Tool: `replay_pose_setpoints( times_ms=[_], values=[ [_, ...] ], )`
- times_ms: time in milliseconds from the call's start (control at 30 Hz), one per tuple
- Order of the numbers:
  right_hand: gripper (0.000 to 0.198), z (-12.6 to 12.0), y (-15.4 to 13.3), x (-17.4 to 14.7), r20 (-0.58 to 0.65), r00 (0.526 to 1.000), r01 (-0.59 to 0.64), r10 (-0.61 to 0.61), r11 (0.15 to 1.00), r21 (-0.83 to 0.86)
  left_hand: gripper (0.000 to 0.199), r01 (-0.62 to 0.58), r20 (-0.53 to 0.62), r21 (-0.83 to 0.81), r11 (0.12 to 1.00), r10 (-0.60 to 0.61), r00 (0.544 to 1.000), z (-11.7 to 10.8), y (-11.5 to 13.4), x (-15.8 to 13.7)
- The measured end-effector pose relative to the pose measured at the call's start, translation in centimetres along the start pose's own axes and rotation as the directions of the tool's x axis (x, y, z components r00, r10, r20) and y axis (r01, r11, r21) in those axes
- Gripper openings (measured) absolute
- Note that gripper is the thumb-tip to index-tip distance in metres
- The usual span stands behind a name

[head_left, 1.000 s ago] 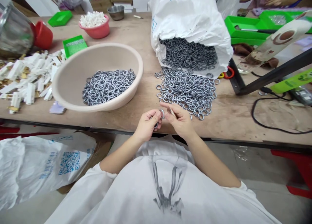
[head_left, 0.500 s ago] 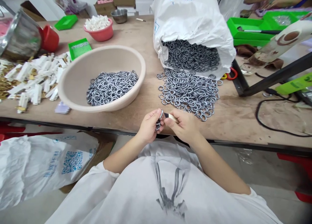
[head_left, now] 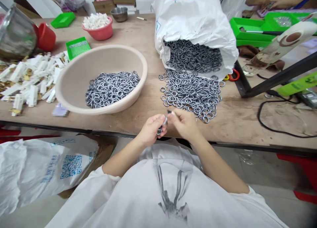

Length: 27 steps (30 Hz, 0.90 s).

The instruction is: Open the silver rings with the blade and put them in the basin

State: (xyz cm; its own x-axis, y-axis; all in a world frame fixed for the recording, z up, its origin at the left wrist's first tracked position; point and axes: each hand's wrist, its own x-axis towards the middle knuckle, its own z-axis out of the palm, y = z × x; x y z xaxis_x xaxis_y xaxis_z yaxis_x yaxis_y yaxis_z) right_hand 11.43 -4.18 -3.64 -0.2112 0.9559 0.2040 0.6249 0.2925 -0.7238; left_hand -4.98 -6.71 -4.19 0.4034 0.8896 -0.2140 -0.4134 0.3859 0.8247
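Observation:
My left hand (head_left: 153, 130) is closed around a few grey metal rings (head_left: 159, 130), one of them pinched upright between thumb and fingers. Close beside it, my right hand (head_left: 185, 125) grips a small tool with a pale handle and a dark tip (head_left: 169, 112); most of the tool is hidden by the fingers. Just beyond the hands lies a loose pile of metal rings (head_left: 193, 92), spilling from a white sack (head_left: 195, 19). To the left, a beige basin (head_left: 71, 79) holds many more rings (head_left: 111, 89).
White pieces with gold-coloured parts (head_left: 32, 76) cover the table's left side, near a steel bowl (head_left: 17, 33) and a red cup (head_left: 46, 36). A black metal bar (head_left: 277, 76) and a cable (head_left: 260, 119) are at right. Green trays (head_left: 257, 26) stand behind; another person's hands (head_left: 277, 0) show beyond.
My right hand has turned and drawn the small tool's tip away from the ring in my left hand. The pale handle is now mostly covered. The view has shifted slightly.

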Motion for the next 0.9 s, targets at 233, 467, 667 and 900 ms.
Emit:
replay_pose_setpoints(
  times_ms=[233,467,667,900],
  values=[
    [0.030,0.9,0.6,4.5,0.041,0.988,-0.110,0.149,0.862,-0.494,0.042,-0.026,-0.089,-0.012,1.000,0.025,0.996,-1.2,0.0,-0.1],
    [0.028,2.0,-0.3,5.7,0.167,0.970,-0.040,0.176,0.797,-0.603,0.044,-0.033,-0.232,-0.076,0.997,0.014,0.973,-2.5,0.9,0.3],
    [0.034,1.2,0.3,2.7,0.170,0.978,-0.181,0.123,0.906,0.383,0.050,-0.005,-0.255,-0.129,0.992,-0.029,0.967,-1.3,0.8,1.1],
    [0.038,2.7,-2.3,-0.6,0.098,0.972,-0.213,0.214,0.620,0.755,0.048,-0.086,-0.234,-0.009,0.996,0.081,0.969,0.6,-0.6,1.5]
  ],
)
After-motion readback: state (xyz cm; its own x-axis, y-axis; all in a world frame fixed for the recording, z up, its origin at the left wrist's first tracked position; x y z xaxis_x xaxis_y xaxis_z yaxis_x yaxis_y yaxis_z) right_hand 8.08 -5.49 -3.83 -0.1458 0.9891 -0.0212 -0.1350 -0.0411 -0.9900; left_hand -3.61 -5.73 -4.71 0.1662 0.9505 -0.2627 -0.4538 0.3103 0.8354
